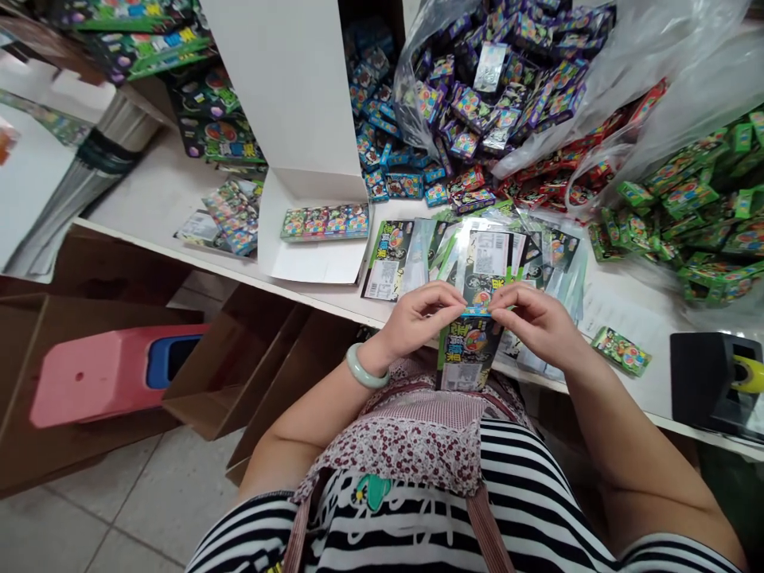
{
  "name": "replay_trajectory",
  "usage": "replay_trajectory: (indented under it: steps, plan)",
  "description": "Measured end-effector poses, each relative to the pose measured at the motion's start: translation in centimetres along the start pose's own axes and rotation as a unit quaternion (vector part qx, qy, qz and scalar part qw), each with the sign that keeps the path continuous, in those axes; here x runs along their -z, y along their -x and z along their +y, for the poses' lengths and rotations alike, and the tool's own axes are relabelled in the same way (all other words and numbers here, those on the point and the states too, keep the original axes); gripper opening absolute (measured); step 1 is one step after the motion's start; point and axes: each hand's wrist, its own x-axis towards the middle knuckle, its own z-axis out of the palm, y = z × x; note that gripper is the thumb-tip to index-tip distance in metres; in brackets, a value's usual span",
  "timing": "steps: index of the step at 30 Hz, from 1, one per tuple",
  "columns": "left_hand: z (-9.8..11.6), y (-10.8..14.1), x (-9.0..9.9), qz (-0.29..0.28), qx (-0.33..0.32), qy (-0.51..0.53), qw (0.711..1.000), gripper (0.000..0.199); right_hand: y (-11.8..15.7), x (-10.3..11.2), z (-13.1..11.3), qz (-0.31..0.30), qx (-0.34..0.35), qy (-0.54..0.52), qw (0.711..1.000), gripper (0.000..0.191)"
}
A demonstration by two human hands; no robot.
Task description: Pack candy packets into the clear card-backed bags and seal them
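Note:
Both my hands meet at the table's front edge, above my lap. Thumb and fingertips of my left hand [425, 318] pinch one end of a small blue-edged printed packet [476, 311]. My right hand [533, 320] pinches its other end the same way. Just below it, a black printed plastic bag [469, 350] hangs past the edge; whether my fingers also grip this bag I cannot tell. Under and beyond my hands lies a spread pile of similar clear and black printed bags [486, 255]. A jade-coloured bangle [365, 368] circles my left wrist.
An upright-lidded white box [313, 259] holds a row of small colourful boxes [325, 222]. Behind are heaps of purple boxes [477, 103], blue boxes [404, 185], red boxes [543, 177] and green boxes [686, 191]. A tape dispenser [701, 374] stands right. Cardboard boxes [107, 314] and a pink stool [95, 374] are below left.

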Motion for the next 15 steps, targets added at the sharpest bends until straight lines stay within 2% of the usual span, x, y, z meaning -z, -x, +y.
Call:
replay_trajectory:
  steps: [3,6,10,12,15]
  plan:
    - [-0.4,0.6,0.4,-0.023,-0.033,-0.035,0.999,0.010,0.7,-0.1,0.5,0.023,0.073,0.069,0.995,0.010]
    - [-1.0,0.9,0.0,-0.016,-0.038,-0.054,0.998,0.009,0.7,-0.8,1.5,0.059,0.114,0.098,0.987,0.003]
    - [-2.2,0.7,-0.4,0.017,-0.010,-0.078,0.997,0.015,0.3,-2.7,2.4,0.103,0.093,0.115,0.984,0.005]
    - [-3.0,0.4,-0.3,0.031,-0.002,-0.105,0.994,0.013,0.3,-3.2,2.7,0.114,0.088,0.130,0.981,0.014]
    - [-4.4,-0.3,0.2,0.053,0.031,-0.182,0.981,0.014,1.4,-1.8,3.6,0.128,0.085,0.152,0.976,0.030]
